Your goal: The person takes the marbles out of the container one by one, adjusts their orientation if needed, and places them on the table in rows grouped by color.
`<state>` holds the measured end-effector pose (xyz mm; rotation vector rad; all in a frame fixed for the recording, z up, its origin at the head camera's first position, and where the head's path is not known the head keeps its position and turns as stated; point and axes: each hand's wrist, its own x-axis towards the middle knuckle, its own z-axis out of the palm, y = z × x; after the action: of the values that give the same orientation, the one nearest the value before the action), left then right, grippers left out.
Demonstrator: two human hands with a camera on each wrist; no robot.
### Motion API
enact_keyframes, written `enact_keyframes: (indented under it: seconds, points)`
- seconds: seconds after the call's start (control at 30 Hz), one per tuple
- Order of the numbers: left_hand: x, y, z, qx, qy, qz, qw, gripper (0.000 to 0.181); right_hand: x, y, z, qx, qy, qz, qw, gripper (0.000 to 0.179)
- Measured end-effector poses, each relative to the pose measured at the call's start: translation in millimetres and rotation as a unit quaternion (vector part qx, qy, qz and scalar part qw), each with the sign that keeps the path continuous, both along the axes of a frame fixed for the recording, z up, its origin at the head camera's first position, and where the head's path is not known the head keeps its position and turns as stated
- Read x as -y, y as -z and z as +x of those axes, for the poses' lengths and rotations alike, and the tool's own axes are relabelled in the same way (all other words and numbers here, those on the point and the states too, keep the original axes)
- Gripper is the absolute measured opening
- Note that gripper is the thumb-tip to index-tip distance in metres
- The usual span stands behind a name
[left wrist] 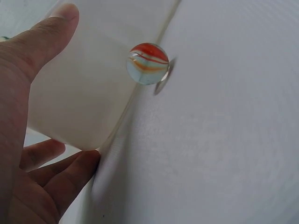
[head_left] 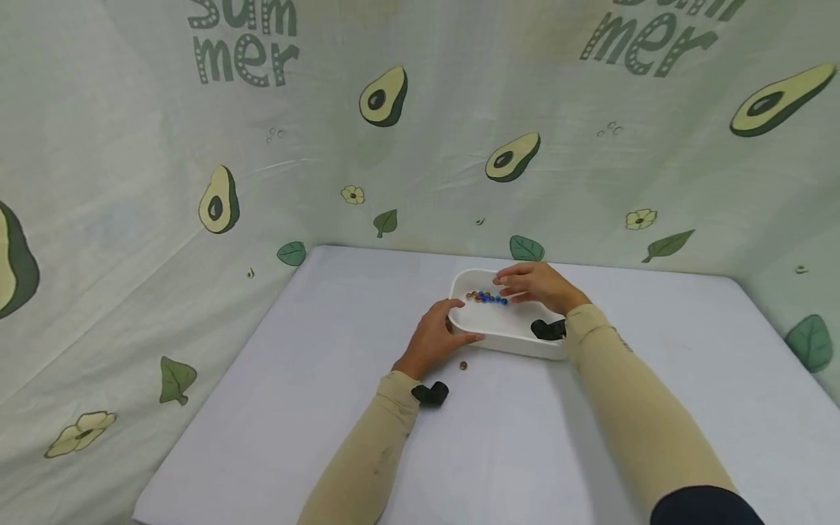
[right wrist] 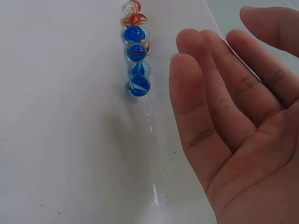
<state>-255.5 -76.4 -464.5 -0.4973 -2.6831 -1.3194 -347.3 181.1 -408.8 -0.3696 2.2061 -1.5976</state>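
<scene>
A white oblong tray [head_left: 508, 344] with rounded corners stands on the table. My left hand [head_left: 433, 340] grips its left end, the thumb along the front wall and the fingers at the end wall. Over the tray's far side is my right hand [head_left: 539, 286], its fingers loosely extended and holding nothing. Beside those fingers, several blue and red-orange glass marbles [right wrist: 139, 86] lie in a row on the tray floor. One clear marble [left wrist: 147, 64] with red and orange swirls sits on the table outside the front wall, near my left thumb.
White cloth covers the table [head_left: 354, 328]. Behind it hangs a pale curtain [head_left: 433, 197] printed with avocados and leaves. Black wrist mounts [head_left: 430, 394] are strapped over both beige sleeves [head_left: 367, 452].
</scene>
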Motion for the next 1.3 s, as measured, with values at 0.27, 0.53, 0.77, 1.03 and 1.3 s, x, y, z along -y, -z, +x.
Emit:
enact_keyframes:
  seconds: [0.27,0.53,0.77,1.03,1.3]
  points:
    - [0.0,3.2,-0.9,-0.015,0.000,-0.007,0.9999,0.071,5,4.5,-3.7,-0.004,-0.004,0.055,0.9985,0.040]
    - [0.0,1.2,-1.3,-0.016,-0.004,-0.006,0.9998,0.070,12,8.3,-7.2,-0.044,-0.023,0.147,0.9879,0.033]
    - [-0.1,1.4,-0.7,-0.012,0.001,-0.006,0.9999,0.069,16,11.3,-3.2,-0.090,-0.034,0.186,0.9778,0.028]
    - [0.4,2.0,0.8,-0.002,0.003,-0.004,1.0000,0.069,23,15.0,-2.7,-0.097,-0.034,0.184,0.9775,0.027]
    - [0.1,2.0,1.3,-0.010,0.000,-0.003,0.9999,0.072,31,15.6,-5.6,-0.119,0.002,0.194,0.9738,0.019]
